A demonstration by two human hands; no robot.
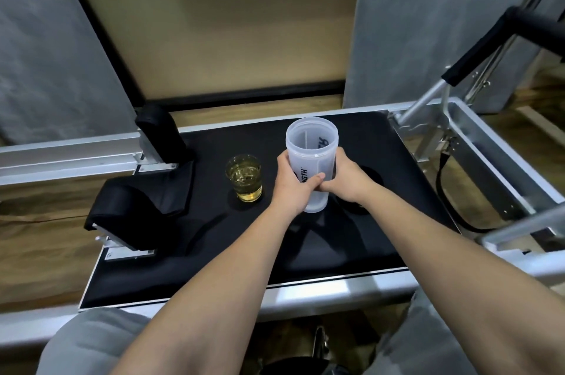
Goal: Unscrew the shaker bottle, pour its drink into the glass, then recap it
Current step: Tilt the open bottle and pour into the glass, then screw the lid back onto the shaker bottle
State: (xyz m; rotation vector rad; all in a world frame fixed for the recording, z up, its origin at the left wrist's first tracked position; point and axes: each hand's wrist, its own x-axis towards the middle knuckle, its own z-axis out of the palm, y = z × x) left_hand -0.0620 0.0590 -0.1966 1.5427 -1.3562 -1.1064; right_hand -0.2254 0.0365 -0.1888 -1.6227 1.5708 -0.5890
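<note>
Frosted translucent plastic shaker bottle (pixel 310 160) stands uncapped and apparently empty, gripped by left hand (pixel 290 182) and right hand (pixel 348 179); small clear glass (pixel 244 180) holds yellow drink; recapping likely next, though no lid shows clearly.

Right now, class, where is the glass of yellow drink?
In the head view the glass stands upright on the black pad, left of centre, just left of the open shaker held in both hands.

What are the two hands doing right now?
Left hand: closed around the shaker bottle, which has no lid on.
Right hand: closed on the same bottle, from the other side.
</note>
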